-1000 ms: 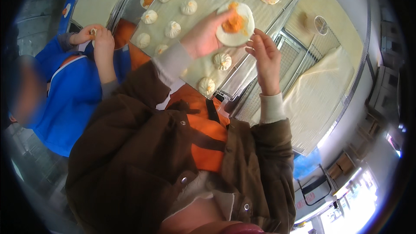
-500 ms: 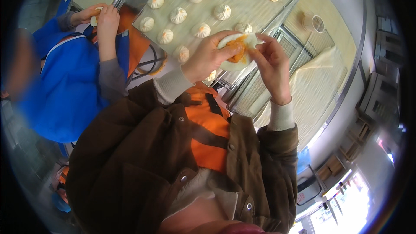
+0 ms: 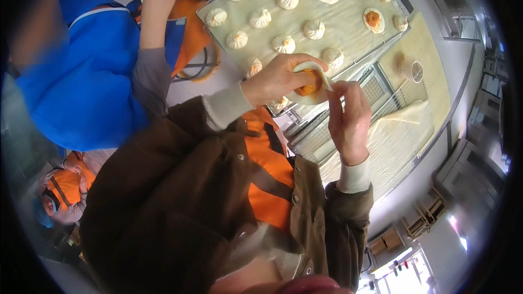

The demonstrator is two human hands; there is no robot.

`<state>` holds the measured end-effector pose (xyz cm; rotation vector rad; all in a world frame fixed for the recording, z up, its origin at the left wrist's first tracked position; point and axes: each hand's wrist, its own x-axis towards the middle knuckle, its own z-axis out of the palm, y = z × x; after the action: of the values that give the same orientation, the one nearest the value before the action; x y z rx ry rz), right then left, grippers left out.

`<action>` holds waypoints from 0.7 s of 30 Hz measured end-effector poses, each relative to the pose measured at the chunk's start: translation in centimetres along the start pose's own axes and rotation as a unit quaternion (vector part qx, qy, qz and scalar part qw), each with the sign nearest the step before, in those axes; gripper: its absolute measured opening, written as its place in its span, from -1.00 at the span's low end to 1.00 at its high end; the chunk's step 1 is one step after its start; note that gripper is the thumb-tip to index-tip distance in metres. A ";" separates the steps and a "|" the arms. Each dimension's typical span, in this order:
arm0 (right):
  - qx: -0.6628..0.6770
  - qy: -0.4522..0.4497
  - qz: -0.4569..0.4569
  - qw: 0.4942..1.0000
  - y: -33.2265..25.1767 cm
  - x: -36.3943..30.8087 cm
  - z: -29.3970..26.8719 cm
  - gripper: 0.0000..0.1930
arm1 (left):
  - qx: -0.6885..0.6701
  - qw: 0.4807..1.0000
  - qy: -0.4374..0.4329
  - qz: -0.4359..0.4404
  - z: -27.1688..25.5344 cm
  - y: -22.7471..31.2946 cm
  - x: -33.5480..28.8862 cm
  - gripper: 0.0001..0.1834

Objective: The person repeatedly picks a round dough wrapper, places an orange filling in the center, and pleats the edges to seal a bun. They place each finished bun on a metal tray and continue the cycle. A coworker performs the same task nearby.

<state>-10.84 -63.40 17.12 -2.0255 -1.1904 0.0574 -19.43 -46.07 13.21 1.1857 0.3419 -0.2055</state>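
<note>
A round dough wrapper (image 3: 303,97) with orange filling (image 3: 309,83) on it is held up in front of me. My left hand (image 3: 280,79) cups it from the left, its thumb lying on the filling. At the wrapper's right edge, my right hand (image 3: 348,117) pinches the rim between thumb and fingertips. The rim curls up along the far side. Just beyond my hands, rows of pleated buns (image 3: 314,29) sit on a lined tray (image 3: 348,22). Several flat wrappers with orange filling (image 3: 373,19) lie at the tray's far right.
To the left stands a co-worker in a blue apron (image 3: 103,81), hands together at the tray's far-left corner. A clear cup (image 3: 409,69) stands on the board at right, near a pale cloth (image 3: 400,136) and a wire rack (image 3: 376,84). Another person in orange (image 3: 68,185) is at lower left.
The wrapper's edge is now drawn up and folded toward my right fingers; before, it lay flatter. The view has shifted, so tray and co-worker appear in different places.
</note>
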 end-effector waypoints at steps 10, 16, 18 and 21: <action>0.093 -0.043 0.123 0.987 -0.5 1.6 -1.0 -0.76 | 0.103 0.988 -0.022 0.113 -1.2 1.3 -1.4 -0.51; 0.053 -0.038 0.097 0.993 0.0 2.1 0.4 -0.79 | 0.150 0.982 -0.005 0.117 -2.0 1.2 -0.7 -0.53; 0.146 -0.045 0.146 0.977 0.2 1.8 0.8 -0.82 | 0.104 0.983 -0.027 0.145 -2.3 1.0 -0.5 -0.54; 0.241 -0.066 0.209 0.945 1.0 2.1 0.7 -0.83 | 0.079 0.985 -0.026 0.149 -2.5 0.7 -0.2 -0.55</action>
<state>-9.24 -61.68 16.72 -1.8099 -0.7085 0.6394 -19.76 -43.52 13.11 1.3700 0.0998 -0.0035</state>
